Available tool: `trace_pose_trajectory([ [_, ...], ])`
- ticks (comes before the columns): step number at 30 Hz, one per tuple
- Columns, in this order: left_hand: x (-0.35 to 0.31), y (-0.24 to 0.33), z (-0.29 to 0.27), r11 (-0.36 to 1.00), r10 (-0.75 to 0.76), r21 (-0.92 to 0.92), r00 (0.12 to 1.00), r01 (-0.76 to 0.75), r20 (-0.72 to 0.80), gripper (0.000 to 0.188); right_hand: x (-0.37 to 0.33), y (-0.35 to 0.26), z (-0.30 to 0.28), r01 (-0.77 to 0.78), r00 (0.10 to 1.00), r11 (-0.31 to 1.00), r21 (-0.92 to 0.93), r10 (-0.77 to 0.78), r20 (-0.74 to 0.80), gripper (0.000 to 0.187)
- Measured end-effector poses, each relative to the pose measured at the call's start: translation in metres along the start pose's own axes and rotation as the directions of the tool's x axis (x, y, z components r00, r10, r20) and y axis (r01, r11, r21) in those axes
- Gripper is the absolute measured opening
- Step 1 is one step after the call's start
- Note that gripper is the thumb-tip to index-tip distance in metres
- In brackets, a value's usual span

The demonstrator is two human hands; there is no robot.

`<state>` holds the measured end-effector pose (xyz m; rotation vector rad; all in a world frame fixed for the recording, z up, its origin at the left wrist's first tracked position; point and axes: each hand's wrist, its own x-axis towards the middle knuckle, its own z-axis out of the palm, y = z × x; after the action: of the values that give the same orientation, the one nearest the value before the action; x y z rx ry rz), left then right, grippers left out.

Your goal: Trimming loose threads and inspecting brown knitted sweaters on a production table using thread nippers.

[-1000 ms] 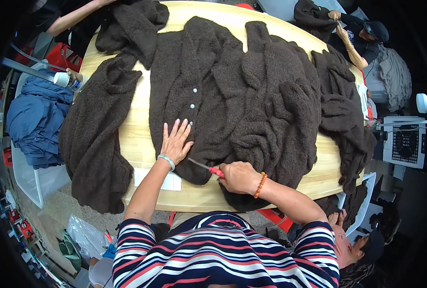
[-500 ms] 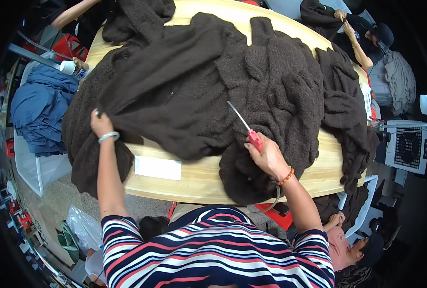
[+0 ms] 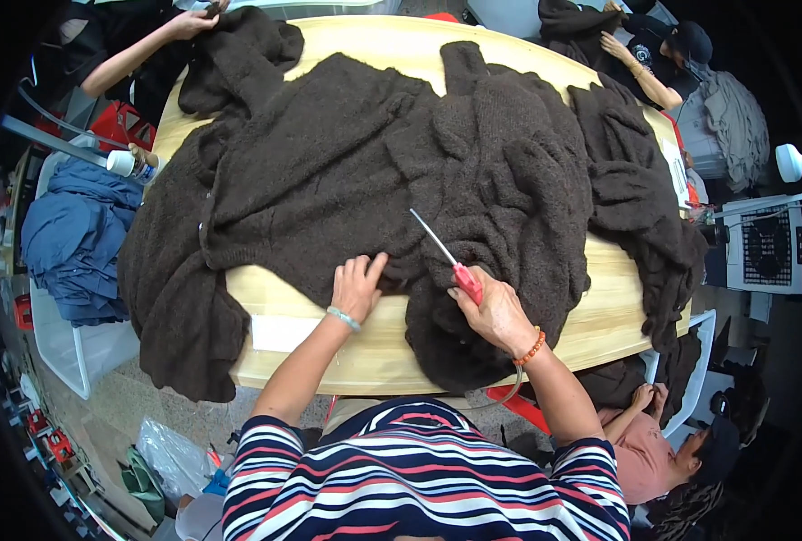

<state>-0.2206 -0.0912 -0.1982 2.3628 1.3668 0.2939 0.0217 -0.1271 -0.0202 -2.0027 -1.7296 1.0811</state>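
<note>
A dark brown knitted cardigan lies spread on the wooden table, small buttons along its left edge. My left hand rests on its near lower edge, fingers spread flat. Closed in my right hand is a red-handled air blow gun with a long thin metal nozzle pointing up and left. A thin hose hangs below that hand. The gun is over a bunched heap of brown knitwear, to the right of the cardigan.
More brown garments lie at the left and right of the table. A white paper is near the front edge. Blue cloth fills a bin at left. Co-workers handle brown cloth at the far left, far right and near right.
My left hand has let go of the cardigan's left edge and moved right to its near hem. The cardigan now lies flatter. My right hand with the blow gun has barely moved.
</note>
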Motion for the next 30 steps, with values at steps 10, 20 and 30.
trace_pose_trajectory([
  [10, -0.013, -0.108, -0.075, -0.328, -0.601, -0.943, 0.755, 0.065, 0.261, 0.041, -0.021, 0.030, -0.006, -0.052, 0.991, 0.997, -0.065, 0.043, -0.124, 0.029],
  [20, -0.056, -0.069, -0.073, 0.973, -0.105, 0.115, 0.827, 0.201, -0.552, 0.061, -0.018, 0.026, 0.011, 0.018, 0.998, 1.000, 0.024, -0.017, -0.057, 0.025],
  [30, 0.079, 0.005, -0.041, 0.962, 0.062, 0.274, 0.980, -0.008, -0.189, 0.112, -0.025, 0.028, 0.017, 0.031, 0.996, 0.999, 0.026, -0.028, -0.080, 0.026],
])
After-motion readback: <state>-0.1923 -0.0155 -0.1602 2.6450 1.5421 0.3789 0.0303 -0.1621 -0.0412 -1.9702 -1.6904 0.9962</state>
